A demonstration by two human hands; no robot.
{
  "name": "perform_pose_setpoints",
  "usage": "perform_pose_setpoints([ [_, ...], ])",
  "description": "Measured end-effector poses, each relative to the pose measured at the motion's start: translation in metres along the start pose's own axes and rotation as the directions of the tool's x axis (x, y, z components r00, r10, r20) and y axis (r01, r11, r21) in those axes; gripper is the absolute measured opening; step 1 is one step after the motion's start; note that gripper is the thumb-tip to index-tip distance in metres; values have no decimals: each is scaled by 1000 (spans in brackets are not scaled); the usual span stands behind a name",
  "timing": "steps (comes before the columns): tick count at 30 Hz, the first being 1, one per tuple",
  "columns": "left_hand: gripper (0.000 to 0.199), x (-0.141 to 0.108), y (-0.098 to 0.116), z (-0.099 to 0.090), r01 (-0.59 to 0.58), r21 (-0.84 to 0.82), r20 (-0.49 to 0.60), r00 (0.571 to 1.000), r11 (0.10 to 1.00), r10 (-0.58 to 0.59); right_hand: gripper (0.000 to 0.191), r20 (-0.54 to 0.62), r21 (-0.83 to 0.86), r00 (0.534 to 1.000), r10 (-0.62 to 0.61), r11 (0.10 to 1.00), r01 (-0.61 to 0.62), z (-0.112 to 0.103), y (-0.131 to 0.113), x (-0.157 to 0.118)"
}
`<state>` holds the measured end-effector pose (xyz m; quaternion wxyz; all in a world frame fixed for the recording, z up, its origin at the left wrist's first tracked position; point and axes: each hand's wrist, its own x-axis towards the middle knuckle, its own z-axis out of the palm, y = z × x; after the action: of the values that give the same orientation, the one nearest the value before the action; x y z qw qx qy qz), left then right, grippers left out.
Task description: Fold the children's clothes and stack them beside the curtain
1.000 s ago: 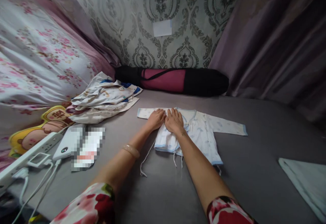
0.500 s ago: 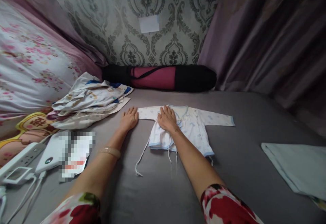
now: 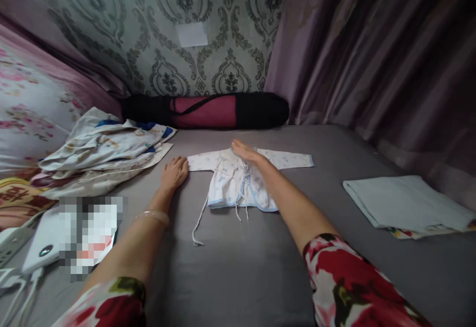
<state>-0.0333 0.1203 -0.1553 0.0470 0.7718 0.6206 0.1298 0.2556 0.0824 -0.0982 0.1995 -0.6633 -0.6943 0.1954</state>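
A small white baby shirt (image 3: 225,183) with blue trim and thin tie strings lies spread on the grey bed sheet (image 3: 238,267), its sleeves stretched out to both sides. My left hand (image 3: 175,172) rests flat at the cuff of the left-hand sleeve, fingers extended. Across the shirt's neckline lies my right hand (image 3: 246,151), tilted on its edge with straight fingers, and it hides part of the collar. My right forearm covers some of the shirt's right side. Neither hand grips anything.
Crumpled clothes (image 3: 107,143) lie at the left, near a white power bank (image 3: 46,243) with cables. Along the wall rests a black and maroon long bag (image 3: 204,111). A folded pale cloth (image 3: 405,200) is at the right, and curtains (image 3: 334,44) hang behind.
My right hand has moved up from the shirt's chest to its neckline and turned onto its edge. My left hand stays by the sleeve cuff. The view has swung right.
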Motion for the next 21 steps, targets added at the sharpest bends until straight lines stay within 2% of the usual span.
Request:
perform_pose_setpoints([
  [2, 48, 0, 1, 0, -2, 0, -1, 1000, 1000, 2, 57, 12, -115, 996, 93, 989, -91, -12, 19, -16],
  [4, 48, -1, 2, -1, -5, 4, -6, 1000, 1000, 5, 61, 0, -225, 987, 160, 962, -156, -16, 40, -35],
  [7, 48, -1, 2, -2, -6, 11, -4, 1000, 1000, 6, 64, -40, -343, 977, 211, 915, -211, -7, 65, -59],
  [10, 49, -1, 2, -3, -23, 14, -11, 1000, 1000, 23, 65, -68, -404, 973, 221, 886, -229, 6, 76, -69],
  [13, 47, -1, 1, -2, -23, 4, -31, 999, 1000, 24, 65, -79, -405, 973, 215, 885, -229, 10, 78, -68],
  [17, 46, -1, 0, -2, -9, -10, -50, 999, 1000, 8, 62, -21, -360, 970, 244, 903, -235, -2, 71, -69],
  [19, 47, -2, 1, -2, 8, 3, -119, 993, 1000, -8, 59, -30, -344, 977, 210, 916, -208, -11, 61, -76],
  [21, 48, -3, 1, -3, 36, 31, -213, 977, 999, -29, 51, -92, -329, 984, 150, 929, -172, -18, 46, -89],
])
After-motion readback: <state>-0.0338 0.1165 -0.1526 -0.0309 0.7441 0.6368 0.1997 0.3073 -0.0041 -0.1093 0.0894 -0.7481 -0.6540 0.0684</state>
